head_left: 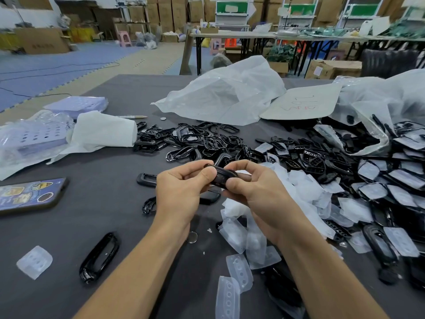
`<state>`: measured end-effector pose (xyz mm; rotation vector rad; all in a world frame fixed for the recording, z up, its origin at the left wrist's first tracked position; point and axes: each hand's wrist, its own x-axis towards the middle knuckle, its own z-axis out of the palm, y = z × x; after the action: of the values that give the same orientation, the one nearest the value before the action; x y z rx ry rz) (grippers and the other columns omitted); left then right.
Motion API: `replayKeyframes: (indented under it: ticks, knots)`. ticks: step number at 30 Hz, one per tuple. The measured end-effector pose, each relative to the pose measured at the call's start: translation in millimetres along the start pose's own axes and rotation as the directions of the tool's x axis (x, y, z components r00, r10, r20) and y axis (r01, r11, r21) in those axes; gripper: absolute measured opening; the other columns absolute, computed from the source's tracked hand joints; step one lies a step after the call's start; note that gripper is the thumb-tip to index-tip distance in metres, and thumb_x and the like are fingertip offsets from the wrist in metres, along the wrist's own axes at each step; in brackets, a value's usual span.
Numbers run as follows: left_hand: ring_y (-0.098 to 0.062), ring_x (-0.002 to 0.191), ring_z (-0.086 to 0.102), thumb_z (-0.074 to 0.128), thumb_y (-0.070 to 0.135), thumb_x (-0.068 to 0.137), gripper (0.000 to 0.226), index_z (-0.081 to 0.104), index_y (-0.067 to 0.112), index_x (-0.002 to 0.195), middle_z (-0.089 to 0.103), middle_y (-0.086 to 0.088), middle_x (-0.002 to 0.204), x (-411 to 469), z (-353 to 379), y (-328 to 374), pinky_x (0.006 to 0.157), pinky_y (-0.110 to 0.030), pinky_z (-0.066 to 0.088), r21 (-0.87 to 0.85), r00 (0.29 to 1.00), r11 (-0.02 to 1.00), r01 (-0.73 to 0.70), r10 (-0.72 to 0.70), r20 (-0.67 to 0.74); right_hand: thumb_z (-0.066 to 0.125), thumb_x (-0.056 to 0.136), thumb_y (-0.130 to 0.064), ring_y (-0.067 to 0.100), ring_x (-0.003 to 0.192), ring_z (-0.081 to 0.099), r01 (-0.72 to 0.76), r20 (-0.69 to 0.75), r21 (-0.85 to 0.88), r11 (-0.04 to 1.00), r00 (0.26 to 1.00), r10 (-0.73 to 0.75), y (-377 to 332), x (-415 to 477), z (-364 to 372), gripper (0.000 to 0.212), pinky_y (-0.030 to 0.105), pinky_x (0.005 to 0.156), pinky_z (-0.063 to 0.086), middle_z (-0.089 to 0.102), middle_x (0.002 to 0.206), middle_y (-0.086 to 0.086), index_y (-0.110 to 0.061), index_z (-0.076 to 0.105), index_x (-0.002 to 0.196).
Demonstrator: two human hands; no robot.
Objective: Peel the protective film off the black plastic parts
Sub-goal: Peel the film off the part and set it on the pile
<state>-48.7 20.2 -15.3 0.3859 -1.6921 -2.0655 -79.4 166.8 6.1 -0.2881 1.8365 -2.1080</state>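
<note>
Both hands hold one small black plastic part (222, 175) above the middle of the grey table (110, 217). My left hand (181, 189) pinches its left end between thumb and fingers. My right hand (250, 192) grips its right end, thumb on the near side. Whether film is on this part cannot be told. A heap of glossy black frames (195, 141) lies behind the hands. To the right lies a pile of black parts with white film on them (379, 180). Peeled translucent film pieces (243, 238) are scattered under my right forearm.
A phone in a sticker case (30, 194) lies at the left. One black frame (99, 257) and a loose film piece (34, 262) sit near the front left. Plastic bags (225, 93), a cardboard sheet (303, 102) and bagged purple trays (32, 137) lie at the back.
</note>
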Motion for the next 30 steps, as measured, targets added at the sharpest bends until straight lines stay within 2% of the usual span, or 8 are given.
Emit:
replayKeyframes:
  ticks: [6, 9, 11, 15, 20, 23, 27, 30]
  knots:
    - [-0.007, 0.065, 0.067, 0.083, 0.006, 0.084, 0.021, 0.085, 0.027, 0.082, 0.079, -0.002, 0.077, 1.3, -1.4, -0.1, 0.065, -0.017, 0.058, -0.024, 1.0, 1.0, 0.004, -0.004, 0.016, 0.07, 0.09, 0.006, 0.011, 0.075, 0.069, -0.063, -0.053, 0.052, 0.997, 0.996, 0.065, -1.3, 0.6, -5.6, 0.031, 0.025, 0.079, 0.06, 0.075, 0.078, 0.002, -0.018, 0.082, 0.074]
    - [-0.005, 0.066, 0.07, 0.082, 0.003, 0.083, 0.023, 0.085, 0.025, 0.08, 0.079, -0.002, 0.077, -0.4, -1.0, 0.1, 0.063, -0.016, 0.056, 0.006, 0.998, 1.0, 0.008, -0.008, 0.055, 0.065, 0.093, 0.009, 0.015, 0.071, 0.07, -0.048, -0.105, 0.099, 0.994, 0.993, 0.059, -2.0, -0.2, -3.4, 0.026, 0.021, 0.068, 0.058, 0.076, 0.08, 0.009, -0.013, 0.079, 0.089]
    - [-0.007, 0.065, 0.071, 0.081, -0.004, 0.081, 0.025, 0.083, 0.02, 0.087, 0.08, -0.005, 0.077, -2.6, -0.8, 1.8, 0.062, -0.016, 0.055, 0.011, 0.995, 1.0, 0.008, -0.009, 0.1, 0.062, 0.094, 0.01, 0.016, 0.066, 0.071, -0.011, -0.142, 0.082, 0.997, 0.99, 0.023, -1.8, -0.6, -1.7, 0.024, 0.02, 0.065, 0.058, 0.076, 0.08, 0.012, -0.009, 0.076, 0.097]
    - [-0.01, 0.064, 0.071, 0.078, -0.013, 0.078, 0.037, 0.079, 0.015, 0.102, 0.078, -0.005, 0.074, -2.1, -3.0, 3.7, 0.065, -0.019, 0.056, -0.006, 0.988, 1.0, 0.004, -0.003, 0.152, 0.062, 0.094, 0.011, 0.019, 0.067, 0.071, 0.01, -0.134, 0.063, 0.998, 0.991, -0.001, -2.3, 0.2, -1.3, 0.022, 0.022, 0.065, 0.059, 0.077, 0.08, 0.013, -0.007, 0.074, 0.095]
    - [-0.01, 0.062, 0.069, 0.079, -0.005, 0.069, 0.042, 0.077, 0.016, 0.105, 0.077, -0.002, 0.073, 1.0, -4.5, 3.0, 0.064, -0.019, 0.056, -0.119, 0.972, 0.982, 0.145, -0.119, 0.203, 0.075, 0.088, -0.001, 0.017, 0.069, 0.072, 0.11, -0.236, -0.196, 0.974, 0.959, -0.156, 2.1, 1.4, -0.6, 0.019, 0.027, 0.067, 0.059, 0.078, 0.075, 0.004, -0.019, 0.078, 0.084]
    - [-0.008, 0.061, 0.066, 0.079, 0.006, 0.059, 0.046, 0.078, 0.015, 0.103, 0.071, 0.004, 0.068, 4.1, -6.9, 3.9, 0.062, -0.017, 0.055, -0.202, 0.952, 0.947, 0.249, -0.201, 0.232, 0.077, 0.087, -0.002, 0.017, 0.064, 0.069, 0.16, -0.221, -0.251, 0.955, 0.951, -0.217, 2.2, 1.3, 0.0, 0.025, 0.034, 0.069, 0.059, 0.077, 0.072, 0.002, -0.024, 0.078, 0.076]
    - [-0.007, 0.061, 0.063, 0.071, -0.006, 0.076, 0.032, 0.086, 0.021, 0.087, 0.073, 0.002, 0.08, 4.4, -5.6, 4.1, 0.059, -0.015, 0.056, -0.258, 0.933, 0.9, 0.351, -0.312, 0.18, 0.078, 0.085, -0.004, 0.013, 0.06, 0.067, 0.177, -0.162, -0.323, 0.93, 0.958, -0.238, 2.2, 0.8, 1.6, 0.026, 0.037, 0.07, 0.057, 0.076, 0.069, 0.001, -0.028, 0.078, 0.076]
    - [-0.007, 0.058, 0.061, 0.067, -0.009, 0.084, 0.031, 0.084, 0.017, 0.088, 0.073, -0.003, 0.082, 3.2, -1.6, 3.9, 0.056, -0.015, 0.054, -0.309, 0.945, 0.893, 0.328, -0.311, 0.104, 0.077, 0.086, -0.009, 0.021, 0.066, 0.072, 0.152, -0.146, -0.4, 0.904, 0.963, -0.226, 4.1, 1.6, 1.3, 0.017, 0.043, 0.075, 0.059, 0.076, 0.068, 0.001, -0.023, 0.076, 0.078]
